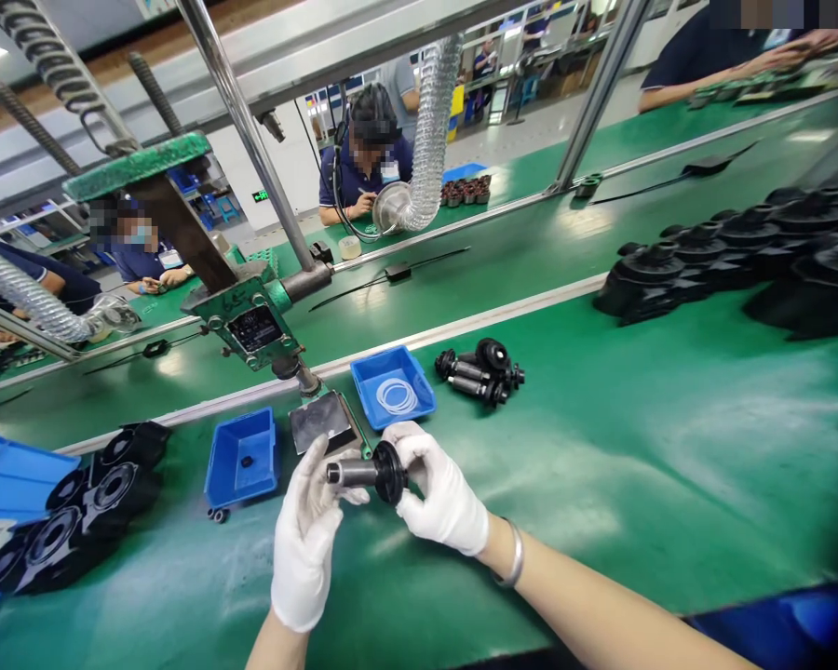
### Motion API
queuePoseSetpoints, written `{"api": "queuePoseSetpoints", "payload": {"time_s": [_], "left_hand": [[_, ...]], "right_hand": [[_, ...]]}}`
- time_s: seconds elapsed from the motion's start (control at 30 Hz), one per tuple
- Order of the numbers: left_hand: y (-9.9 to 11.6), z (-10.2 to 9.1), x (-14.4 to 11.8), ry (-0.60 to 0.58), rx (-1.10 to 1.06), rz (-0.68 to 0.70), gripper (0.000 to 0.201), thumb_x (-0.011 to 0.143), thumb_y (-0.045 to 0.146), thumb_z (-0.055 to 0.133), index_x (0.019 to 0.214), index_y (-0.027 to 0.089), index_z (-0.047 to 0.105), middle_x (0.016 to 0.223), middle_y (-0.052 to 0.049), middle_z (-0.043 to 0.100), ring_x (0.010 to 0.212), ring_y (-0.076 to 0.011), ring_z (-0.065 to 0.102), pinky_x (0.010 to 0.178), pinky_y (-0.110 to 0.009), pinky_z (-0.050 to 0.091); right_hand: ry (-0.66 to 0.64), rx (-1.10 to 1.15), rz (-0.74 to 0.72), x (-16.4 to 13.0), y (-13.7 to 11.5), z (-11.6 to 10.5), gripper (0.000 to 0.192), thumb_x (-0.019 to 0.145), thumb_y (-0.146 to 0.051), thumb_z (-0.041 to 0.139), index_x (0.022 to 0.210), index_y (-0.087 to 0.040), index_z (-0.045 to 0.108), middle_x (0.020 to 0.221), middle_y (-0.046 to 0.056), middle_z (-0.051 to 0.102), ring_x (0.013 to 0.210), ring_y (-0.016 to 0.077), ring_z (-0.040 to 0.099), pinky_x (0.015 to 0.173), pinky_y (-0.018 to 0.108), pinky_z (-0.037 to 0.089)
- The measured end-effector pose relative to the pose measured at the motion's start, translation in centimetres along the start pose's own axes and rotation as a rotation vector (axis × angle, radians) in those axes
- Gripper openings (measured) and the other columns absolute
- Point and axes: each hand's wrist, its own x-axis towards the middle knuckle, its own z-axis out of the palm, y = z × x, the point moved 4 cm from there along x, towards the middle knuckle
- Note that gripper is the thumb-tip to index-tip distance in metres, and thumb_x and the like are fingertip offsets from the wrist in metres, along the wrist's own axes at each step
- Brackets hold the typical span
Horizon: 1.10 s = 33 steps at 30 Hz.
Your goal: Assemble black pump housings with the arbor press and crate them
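My right hand (441, 491), in a white glove, is closed on the black flanged end of a metal shaft part (355, 473). The part lies sideways, its bare metal end pointing left. My left hand (310, 529), also gloved, is beside that metal end with its fingers apart, some of them behind the shaft. Whether it touches the shaft is hard to see. Just beyond the hands is the dark square plate (319, 421) below a green press (255, 321). A blue bin (423, 407) with thin white rings stands behind my right hand.
Several similar shaft parts (479, 372) lie right of the ring bin. Another blue bin (277, 451) holds a small black piece, with small rings (218, 515) beside it. Black housings (56, 535) are at left, more black housings (656, 270) at right. Co-workers sit across the bench.
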Motion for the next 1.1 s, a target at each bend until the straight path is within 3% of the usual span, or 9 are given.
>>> {"api": "queuePoseSetpoints", "payload": {"time_s": [0.1,0.27,0.43,0.6,0.83,1.0,1.1], "left_hand": [[0.0,0.1,0.2,-0.025,0.066,0.011,0.052,0.081,0.025,0.073,0.130,0.027,0.057,0.123,-0.010,0.064,0.092,-0.0204,0.069,0.077,-0.029,0.058],[0.3,-0.5,1.0,-0.034,0.256,0.055,0.038,0.072,0.020,0.081,0.107,0.025,0.068,0.108,-0.005,0.071,0.099,-0.0196,0.068,0.088,-0.030,0.055],[1.1,-1.0,1.9,-0.091,0.320,0.100,0.034,0.062,0.018,0.087,0.093,0.023,0.072,0.097,-0.003,0.072,0.093,-0.0196,0.068,0.086,-0.030,0.055],[0.6,-1.0,1.5,0.094,0.362,0.134,0.030,0.057,0.021,0.089,0.081,0.021,0.071,0.088,-0.003,0.071,0.086,-0.0208,0.066,0.080,-0.032,0.054],[-0.3,-0.1,-0.1,0.291,0.586,0.364,0.013,0.072,0.021,0.081,0.074,0.023,0.068,0.079,0.000,0.067,0.078,-0.0183,0.063,0.073,-0.030,0.049],[1.0,0.7,0.0,0.184,0.779,0.520,0.011,0.077,0.017,0.075,0.078,0.025,0.066,0.077,0.000,0.069,0.073,-0.0182,0.065,0.069,-0.031,0.049],[2.0,2.1,-0.9,-0.068,0.880,0.575,0.010,0.082,0.015,0.069,0.083,0.024,0.067,0.076,-0.002,0.072,0.072,-0.0186,0.067,0.070,-0.032,0.049]], "right_hand": [[0.001,0.121,0.038,0.0,0.3,0.1,0.035,0.069,-0.004,0.062,0.091,-0.024,0.042,0.096,0.002,0.047,0.090,0.0171,0.052,0.077,0.031,0.049],[-0.075,0.558,0.361,-0.3,1.3,1.0,0.037,0.078,-0.029,0.074,0.089,-0.024,0.039,0.096,0.001,0.045,0.073,0.0125,0.055,0.053,0.026,0.055],[-0.095,0.694,0.483,-0.6,1.3,1.4,0.047,0.074,-0.045,0.079,0.089,-0.022,0.041,0.098,0.000,0.048,0.065,0.0098,0.059,0.052,0.027,0.056],[-0.068,0.743,0.509,-0.6,1.6,1.4,0.049,0.071,-0.046,0.081,0.091,-0.022,0.042,0.099,-0.001,0.051,0.063,0.0101,0.060,0.053,0.028,0.055],[-0.077,0.924,0.644,-1.3,2.2,2.0,0.041,0.075,-0.037,0.074,0.096,-0.024,0.041,0.101,0.000,0.055,0.064,0.0131,0.062,0.056,0.029,0.052],[-0.098,0.940,0.662,-1.6,2.7,2.2,0.034,0.077,-0.036,0.067,0.096,-0.025,0.041,0.100,0.000,0.057,0.062,0.0142,0.061,0.058,0.030,0.049],[-0.089,0.902,0.693,-1.7,2.6,2.0,0.034,0.077,-0.039,0.068,0.095,-0.025,0.043,0.100,0.001,0.058,0.067,0.0149,0.059,0.059,0.030,0.047]]}}
